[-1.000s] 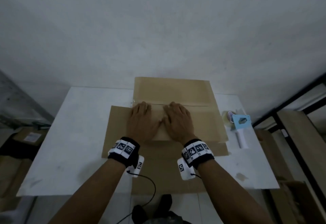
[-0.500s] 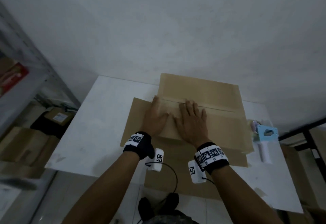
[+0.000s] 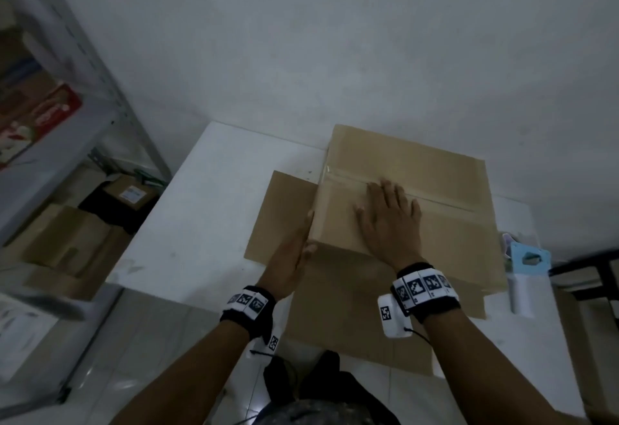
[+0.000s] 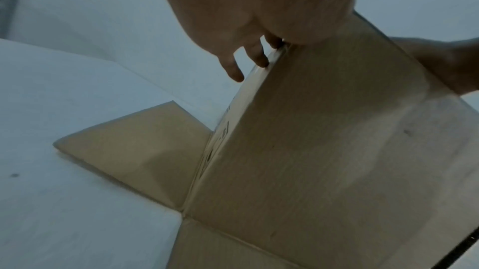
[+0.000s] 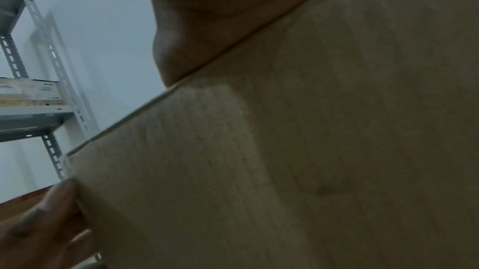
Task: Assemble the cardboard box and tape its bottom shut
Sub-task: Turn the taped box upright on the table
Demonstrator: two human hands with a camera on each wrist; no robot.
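Observation:
The brown cardboard box (image 3: 445, 223) stands on the white table (image 3: 207, 217) with its folded flaps facing up. My right hand (image 3: 388, 220) lies flat on those flaps near the centre seam, fingers straight. In the right wrist view its palm (image 5: 220, 17) presses on the cardboard (image 5: 311, 150). My left hand (image 3: 294, 254) rests with straight fingers against the box's left side wall, thumb at the near corner. Its fingers (image 4: 249, 62) run along that edge in the left wrist view. One outer flap (image 3: 281, 217) lies flat on the table to the left of the box.
A light blue tape dispenser (image 3: 526, 274) with a white handle lies on the table to the right of the box. A metal shelf rack (image 3: 83, 66) with cartons stands on the left, and more cartons (image 3: 67, 240) sit on the floor beneath it.
My left hand has slid off the top flaps to the box's left side. The right hand stays pressed on top. The head view has swung to the left.

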